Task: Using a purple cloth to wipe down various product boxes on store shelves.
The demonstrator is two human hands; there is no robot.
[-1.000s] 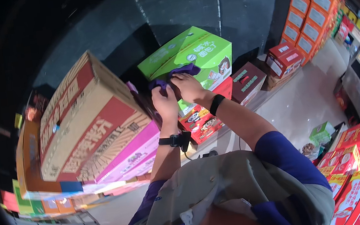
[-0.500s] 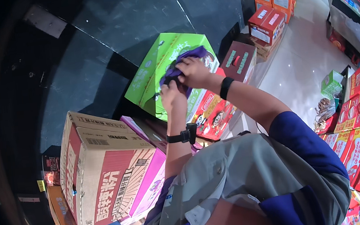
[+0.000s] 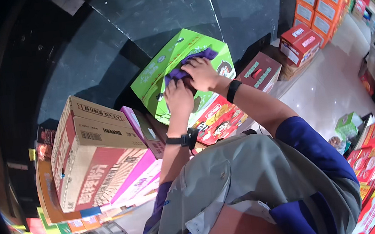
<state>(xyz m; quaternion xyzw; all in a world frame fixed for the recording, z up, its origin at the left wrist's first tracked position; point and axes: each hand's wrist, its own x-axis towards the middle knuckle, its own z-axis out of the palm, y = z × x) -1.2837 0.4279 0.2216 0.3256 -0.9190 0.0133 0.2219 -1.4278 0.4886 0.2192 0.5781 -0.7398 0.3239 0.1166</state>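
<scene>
A bunched purple cloth [image 3: 206, 55] lies on top of a bright green carton [image 3: 154, 72] with printed pictures. My right hand [image 3: 202, 73] rests on the cloth, its fingers bent over the folds and gripping them. To its left, my left hand [image 3: 179, 98] holds the cloth's near left end, fingertips curled onto it. The fingers of both hands point away from me, and the undersides are hidden. Black bands circle both wrists. Just below the green carton sits a red carton [image 3: 220, 120] with cartoon figures.
On the left stands a tall brown and red carton [image 3: 102, 140] beside a pink one [image 3: 138, 173]. A maroon box [image 3: 258, 72] and a smaller red box [image 3: 300, 44] are to the right. Orange cartons [image 3: 322, 0] are stacked at the far right. A dark panel [image 3: 171, 12] rises behind.
My view has turned slightly, shifting the surroundings. The cloth looks flatter against the green carton, and my left hand's fingers now lie further over it.
</scene>
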